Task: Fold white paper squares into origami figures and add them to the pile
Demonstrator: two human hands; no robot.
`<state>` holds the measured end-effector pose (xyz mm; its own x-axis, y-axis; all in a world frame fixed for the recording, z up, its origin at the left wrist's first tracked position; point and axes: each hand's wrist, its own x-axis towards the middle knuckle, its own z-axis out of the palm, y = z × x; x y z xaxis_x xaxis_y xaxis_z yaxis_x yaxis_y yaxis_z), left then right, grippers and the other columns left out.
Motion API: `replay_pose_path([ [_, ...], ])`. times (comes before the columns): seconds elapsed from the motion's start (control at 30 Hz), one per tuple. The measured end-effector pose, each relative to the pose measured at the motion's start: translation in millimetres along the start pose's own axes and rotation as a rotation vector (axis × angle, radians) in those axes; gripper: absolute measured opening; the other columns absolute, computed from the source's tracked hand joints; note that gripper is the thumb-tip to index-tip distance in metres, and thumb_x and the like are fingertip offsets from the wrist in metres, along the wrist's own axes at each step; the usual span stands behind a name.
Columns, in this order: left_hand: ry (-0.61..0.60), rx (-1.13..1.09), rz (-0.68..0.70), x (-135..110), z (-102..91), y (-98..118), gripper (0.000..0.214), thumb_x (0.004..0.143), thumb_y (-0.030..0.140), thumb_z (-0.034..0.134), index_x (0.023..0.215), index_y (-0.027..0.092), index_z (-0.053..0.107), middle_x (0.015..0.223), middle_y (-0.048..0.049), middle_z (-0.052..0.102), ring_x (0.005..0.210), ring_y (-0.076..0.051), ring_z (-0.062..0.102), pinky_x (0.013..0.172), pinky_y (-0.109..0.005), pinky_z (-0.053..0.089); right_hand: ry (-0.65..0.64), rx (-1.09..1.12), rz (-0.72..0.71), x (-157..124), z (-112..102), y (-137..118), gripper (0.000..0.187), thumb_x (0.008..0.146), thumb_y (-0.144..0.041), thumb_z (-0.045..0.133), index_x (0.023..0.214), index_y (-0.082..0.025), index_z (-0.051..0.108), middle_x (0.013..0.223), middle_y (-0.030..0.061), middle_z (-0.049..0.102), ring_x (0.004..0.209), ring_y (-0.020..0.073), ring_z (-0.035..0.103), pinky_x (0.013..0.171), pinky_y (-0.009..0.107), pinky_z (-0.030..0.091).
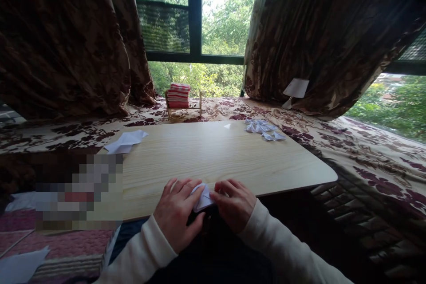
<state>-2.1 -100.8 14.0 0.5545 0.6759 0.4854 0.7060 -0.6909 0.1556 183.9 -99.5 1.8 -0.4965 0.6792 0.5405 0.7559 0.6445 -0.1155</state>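
A small folded white paper piece (203,198) lies at the near edge of the light wooden table (213,155). My left hand (178,213) rests on its left side, fingers curled over the paper and pressing it down. My right hand (234,202) pinches its right side with bent fingers. Both wrists wear cream sleeves. Most of the paper is hidden under my fingers.
A pile of folded white paper shapes (262,128) sits at the table's far right. Loose white sheets (125,142) lie at the far left. A small wooden rack with striped red cloths (179,96) stands by the window. Patterned curtains hang on both sides.
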Motion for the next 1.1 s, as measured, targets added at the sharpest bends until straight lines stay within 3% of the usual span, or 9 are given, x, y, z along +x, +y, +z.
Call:
replay_pose_path([
  [0.17,-0.040,-0.001,0.076,-5,8.7,-6,0.044,0.069,0.024,0.050,0.113,0.020,0.053,0.115,-0.0067,0.056,0.108,-0.025,0.043,0.097,-0.048,0.025,0.067,-0.027,-0.001,-2,-4,-4,0.018,0.071,-0.010,0.050,0.082,-0.020,0.062,0.082,0.0048,0.057,0.075,0.0165,0.047,0.066,0.028,0.038],
  [0.4,0.138,0.077,-0.107,-14,21.6,20,0.035,0.077,0.022,0.041,0.108,0.016,0.056,0.108,-0.0102,0.057,0.105,-0.027,0.045,0.094,-0.048,0.028,0.144,0.041,0.072,-6,7,-22,0.016,0.076,-0.016,0.051,0.088,-0.019,0.061,0.084,0.0046,0.061,0.077,0.0164,0.050,0.070,0.028,0.041],
  [0.77,0.060,0.052,-0.077,-10,11.6,16,0.034,0.075,0.025,0.045,0.106,0.017,0.056,0.103,-0.0096,0.056,0.098,-0.027,0.045,0.090,-0.047,0.030,0.213,0.155,0.061,-6,9,-27,0.017,0.080,-0.015,0.046,0.086,-0.018,0.062,0.087,0.0060,0.063,0.077,0.0170,0.051,0.070,0.029,0.044],
  [1.1,0.048,0.015,-0.118,-11,12.1,13,0.034,0.073,0.026,0.048,0.106,0.019,0.057,0.102,-0.0081,0.057,0.097,-0.026,0.046,0.092,-0.048,0.029,0.221,0.066,0.065,-4,9,-32,0.020,0.083,-0.017,0.043,0.074,-0.019,0.060,0.075,0.0026,0.063,0.068,0.0139,0.052,0.064,0.025,0.038],
])
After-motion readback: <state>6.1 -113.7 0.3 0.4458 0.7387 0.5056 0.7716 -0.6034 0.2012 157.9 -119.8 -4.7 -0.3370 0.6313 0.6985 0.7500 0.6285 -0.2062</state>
